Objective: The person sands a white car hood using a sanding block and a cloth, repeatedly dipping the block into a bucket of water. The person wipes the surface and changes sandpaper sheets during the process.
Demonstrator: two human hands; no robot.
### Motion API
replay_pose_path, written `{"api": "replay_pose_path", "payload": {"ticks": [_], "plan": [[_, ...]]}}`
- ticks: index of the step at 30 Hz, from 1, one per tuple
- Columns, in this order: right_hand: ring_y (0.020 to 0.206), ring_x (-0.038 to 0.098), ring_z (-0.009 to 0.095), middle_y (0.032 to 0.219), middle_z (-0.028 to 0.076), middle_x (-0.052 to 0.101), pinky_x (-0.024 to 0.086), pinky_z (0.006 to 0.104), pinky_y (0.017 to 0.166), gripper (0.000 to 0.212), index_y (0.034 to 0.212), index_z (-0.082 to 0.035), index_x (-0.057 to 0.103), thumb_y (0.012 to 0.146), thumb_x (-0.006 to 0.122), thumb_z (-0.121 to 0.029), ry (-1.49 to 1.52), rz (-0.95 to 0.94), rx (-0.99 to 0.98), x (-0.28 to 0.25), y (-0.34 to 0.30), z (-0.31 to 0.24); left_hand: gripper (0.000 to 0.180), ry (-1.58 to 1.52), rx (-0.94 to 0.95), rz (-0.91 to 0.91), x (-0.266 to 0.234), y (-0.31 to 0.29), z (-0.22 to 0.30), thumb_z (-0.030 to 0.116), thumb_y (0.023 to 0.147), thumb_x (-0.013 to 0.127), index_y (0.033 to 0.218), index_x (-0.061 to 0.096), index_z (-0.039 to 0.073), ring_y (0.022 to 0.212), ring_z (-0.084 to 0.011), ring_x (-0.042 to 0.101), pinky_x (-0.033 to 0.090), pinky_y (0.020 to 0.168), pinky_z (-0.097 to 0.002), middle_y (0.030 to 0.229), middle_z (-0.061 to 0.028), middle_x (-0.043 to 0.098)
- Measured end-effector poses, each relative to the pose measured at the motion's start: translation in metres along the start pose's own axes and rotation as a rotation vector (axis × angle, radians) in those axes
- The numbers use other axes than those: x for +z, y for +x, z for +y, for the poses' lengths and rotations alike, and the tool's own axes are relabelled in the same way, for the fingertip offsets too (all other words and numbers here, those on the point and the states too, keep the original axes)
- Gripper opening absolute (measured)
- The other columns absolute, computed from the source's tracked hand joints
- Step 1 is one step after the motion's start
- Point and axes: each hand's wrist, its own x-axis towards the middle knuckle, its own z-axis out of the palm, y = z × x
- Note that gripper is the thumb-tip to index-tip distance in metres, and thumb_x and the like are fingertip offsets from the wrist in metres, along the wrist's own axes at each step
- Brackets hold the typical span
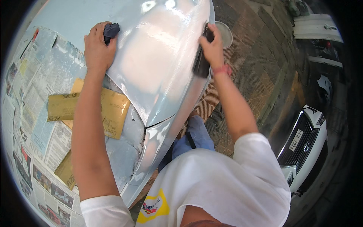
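From my remote feed I watch the left hand near the top of the view, its fingers curled around a dark wad at the left side of a glossy pale car panel. I see the right hand gripping the upper part of a long black block, thumb on the near side and fingers over the far side; the block lies along the panel's right edge. A red band circles the right wrist.

The panel sits between the 2 hands, looks wet and shiny, and has a broad whitish patch across its middle. Below it, past a dark seam, I make out a narrower grey-white body section. To the left, newspaper sheets cover the surface, and tan printed sheets lie near and partly under the left forearm.

Just beyond the right hand I have a pale round container, partly hidden by that hand. Patterned flooring spreads out to the right of the panel. Farther right stands a white vehicle with a dark grille, its outline bent by my lens.
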Motion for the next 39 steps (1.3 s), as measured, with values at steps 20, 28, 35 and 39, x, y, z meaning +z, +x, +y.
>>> {"api": "replay_pose_path", "payload": {"ticks": [20, 28, 35, 39], "plan": [[0.157, 0.027, 0.061, 0.166, 0.038, 0.038, 0.028, 0.0651, 0.130, 0.069, 0.155, 0.010, 0.048, 0.094, 0.070, -0.013, -0.303, -0.129, -0.159, 0.066, -0.049, -0.088, 0.039, 0.011, 0.022, 0.046, -0.002, -0.003, -0.005, 0.027, 0.099, 0.076, 0.135, 0.068, 0.017, 0.128, -0.0355, 0.065, 0.047, 0.113, -0.0496, 0.139, -0.0073, 0.070], [0.150, 0.041, 0.051, 0.155, 0.031, 0.051, 0.029, 0.0593, 0.130, 0.060, 0.146, 0.008, 0.053, 0.093, 0.068, -0.015, -0.227, -0.036, -0.081, 0.046, 0.006, -0.051, 0.040, 0.001, 0.027, 0.034, -0.002, -0.001, -0.004, 0.025, 0.097, 0.076, 0.136, 0.067, 0.018, 0.127, -0.0358, 0.064, 0.047, 0.112, -0.0485, 0.141, -0.0082, 0.069], [0.158, 0.035, 0.052, 0.161, 0.031, 0.049, 0.022, 0.0579, 0.135, 0.063, 0.151, 0.006, 0.052, 0.094, 0.069, -0.015, -0.209, -0.140, -0.308, 0.059, -0.023, -0.064, 0.040, 0.009, -0.012, 0.005, -0.006, 0.000, 0.004, 0.022, 0.098, 0.076, 0.136, 0.068, 0.017, 0.129, -0.0367, 0.063, 0.048, 0.112, -0.0475, 0.143, -0.0088, 0.068], [0.163, 0.028, 0.052, 0.165, 0.033, 0.045, 0.018, 0.0596, 0.137, 0.064, 0.154, 0.005, 0.050, 0.095, 0.068, -0.014, -0.194, -0.218, -0.255, 0.056, -0.045, -0.093, 0.040, 0.025, 0.009, 0.009, -0.007, -0.004, -0.004, 0.022, 0.098, 0.075, 0.138, 0.068, 0.016, 0.133, -0.0378, 0.061, 0.049, 0.112, -0.0469, 0.146, -0.0097, 0.067]]}}
